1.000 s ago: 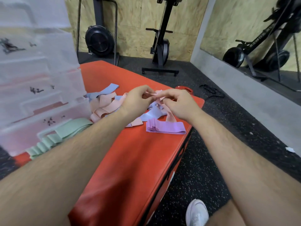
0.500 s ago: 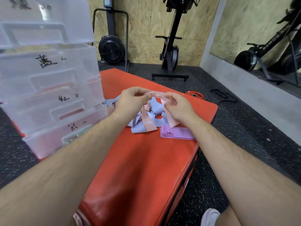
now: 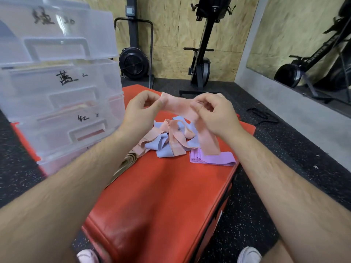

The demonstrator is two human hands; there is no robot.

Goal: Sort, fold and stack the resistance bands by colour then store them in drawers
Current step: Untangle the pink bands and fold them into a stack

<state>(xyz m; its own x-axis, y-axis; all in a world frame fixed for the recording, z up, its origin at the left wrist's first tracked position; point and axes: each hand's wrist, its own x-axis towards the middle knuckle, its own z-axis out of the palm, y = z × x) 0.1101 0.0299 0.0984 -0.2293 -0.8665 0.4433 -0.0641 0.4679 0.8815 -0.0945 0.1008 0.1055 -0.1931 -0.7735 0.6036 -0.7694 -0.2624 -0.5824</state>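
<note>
At the far left stands the clear drawer unit (image 3: 62, 88), and we count four drawer fronts in view, three with handwritten labels, all closed. Just to its right, half hidden under our left forearm, lies one folded tan stack (image 3: 127, 161) on the red padded box (image 3: 161, 205). Our left hand (image 3: 142, 112) pinches one end of a single pink band (image 3: 179, 107) between thumb and fingertips, held up over the box. We judge this band to be light, soft and limp. It will sag wherever it is unsupported, so it wants holding flat at its two ends or along a fold line, with a little tension to keep the edges aligned (a mid-span grip would let both ends flop). Below it sits the loose pile (image 3: 171, 139) of blue and pink bands, tangled over one another. We can make out at least two of each colour, but we cannot give a true count. Our right hand (image 3: 214, 112) pinches the same pink band further along, fingers curled round it, and the free tail hangs down to the right. Under that tail lies one folded purple stack (image 3: 214, 158), near the box's right edge, and its layers are too fine to count.
</note>
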